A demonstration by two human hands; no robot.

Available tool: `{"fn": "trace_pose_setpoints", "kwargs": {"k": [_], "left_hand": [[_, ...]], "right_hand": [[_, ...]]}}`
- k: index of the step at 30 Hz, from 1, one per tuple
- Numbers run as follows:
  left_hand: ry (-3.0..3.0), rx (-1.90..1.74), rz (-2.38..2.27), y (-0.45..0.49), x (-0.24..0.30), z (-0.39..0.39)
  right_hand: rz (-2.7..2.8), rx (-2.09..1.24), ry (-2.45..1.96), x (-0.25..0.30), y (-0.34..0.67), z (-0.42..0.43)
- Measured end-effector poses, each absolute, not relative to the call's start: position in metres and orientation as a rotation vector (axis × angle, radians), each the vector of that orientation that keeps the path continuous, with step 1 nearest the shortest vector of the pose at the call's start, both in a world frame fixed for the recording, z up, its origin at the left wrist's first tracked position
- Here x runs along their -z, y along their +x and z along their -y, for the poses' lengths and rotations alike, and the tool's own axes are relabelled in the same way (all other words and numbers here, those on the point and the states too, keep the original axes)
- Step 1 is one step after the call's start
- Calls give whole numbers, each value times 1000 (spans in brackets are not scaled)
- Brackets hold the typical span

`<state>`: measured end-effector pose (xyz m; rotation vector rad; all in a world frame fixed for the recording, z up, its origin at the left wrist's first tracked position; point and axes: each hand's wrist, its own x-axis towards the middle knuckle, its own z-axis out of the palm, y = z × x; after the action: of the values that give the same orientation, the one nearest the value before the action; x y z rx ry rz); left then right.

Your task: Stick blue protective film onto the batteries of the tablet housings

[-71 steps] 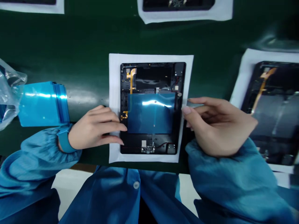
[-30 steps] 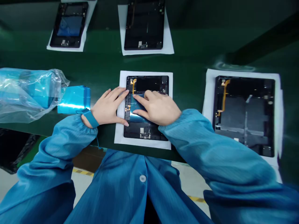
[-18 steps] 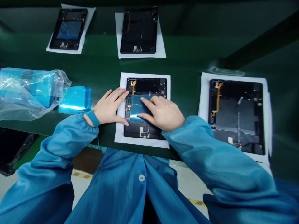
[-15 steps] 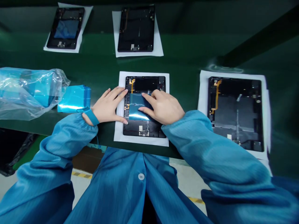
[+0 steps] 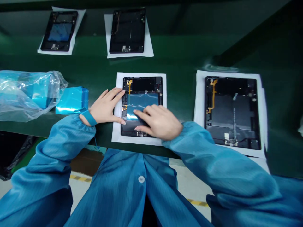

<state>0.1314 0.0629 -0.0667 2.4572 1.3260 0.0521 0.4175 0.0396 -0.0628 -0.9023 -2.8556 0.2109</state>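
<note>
An opened black tablet (image 5: 142,85) lies on a white sheet (image 5: 163,85) on the green belt in front of me. A blue film (image 5: 142,100) covers its middle. My left hand (image 5: 105,107) lies flat with fingers stretched out, resting on the sheet and the tablet's left edge. My right hand (image 5: 158,122) presses its spread fingers on the lower part of the blue film and hides the tablet's lower right corner. Neither hand holds anything.
A stack of blue films (image 5: 72,100) lies left of my left hand, beside a clear plastic bag (image 5: 28,93) of more. Another open tablet (image 5: 232,112) sits on a sheet at the right. Two more tablets (image 5: 59,31) (image 5: 127,30) lie farther back on the belt.
My right hand has slid down the blue film, from its upper part to its lower edge. My left hand has stayed on the tablet's left side. The belt's tablets have shifted left.
</note>
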Motion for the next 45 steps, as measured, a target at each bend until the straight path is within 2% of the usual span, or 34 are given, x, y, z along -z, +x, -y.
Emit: {"fn": "trace_pose_setpoints", "kwargs": {"k": [6,13,17,22,27,35,40,45], "left_hand": [[2453,-52,-1321,131,65,-65],[2414,-9,-1315,133,64,-64],[2419,54,-1334,136,49,-67],[2440,243,-1509,173,17,-109],[2528,124,-1712,227,28,-162],[2690,155,-1514,223,53,-181],[2756,12,-1596,208,30,-168],[2802,-305,-1647,193,-15,-167]], "right_hand": [[2791,-128,-1286,64,456,-79],[2938,-131,-950,64,473,-58],[2895,-258,-753,64,485,-38],[2534,-483,-1040,67,487,-34],[2204,-722,-1292,78,478,-39],[2058,-852,-1434,86,470,-33],[1892,-928,-1535,82,469,-45],[1986,-1181,-1344,74,460,-74]]}}
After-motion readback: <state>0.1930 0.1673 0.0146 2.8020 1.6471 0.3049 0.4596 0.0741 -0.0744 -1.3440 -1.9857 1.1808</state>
